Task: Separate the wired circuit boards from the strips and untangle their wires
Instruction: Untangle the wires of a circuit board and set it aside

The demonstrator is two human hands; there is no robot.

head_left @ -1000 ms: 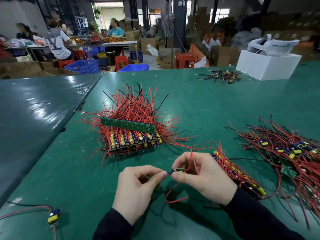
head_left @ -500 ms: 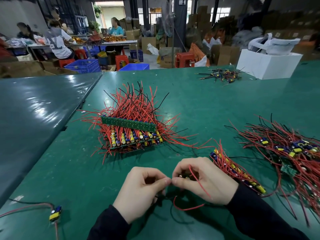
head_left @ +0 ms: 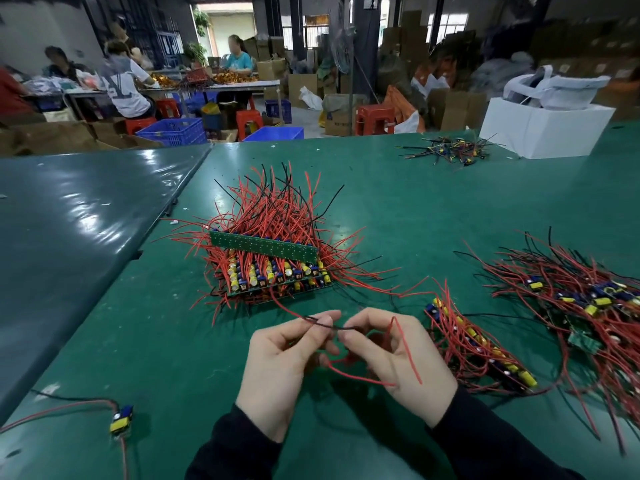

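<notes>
Hands (head_left: 346, 358) parted, black wire (head_left: 329, 325) now stretched between; board stack (head_left: 273, 268) behind.

Head cam, looks fwd/down, close over hands (head_left: 346, 355) at table (head_left: 433, 209).

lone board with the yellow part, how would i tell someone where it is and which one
Start at the green table and go to its near left corner, left of the left hand. The lone board lies there by itself, one yellow part, red and black wires trailing left, while every other board sits in a pile.
</notes>
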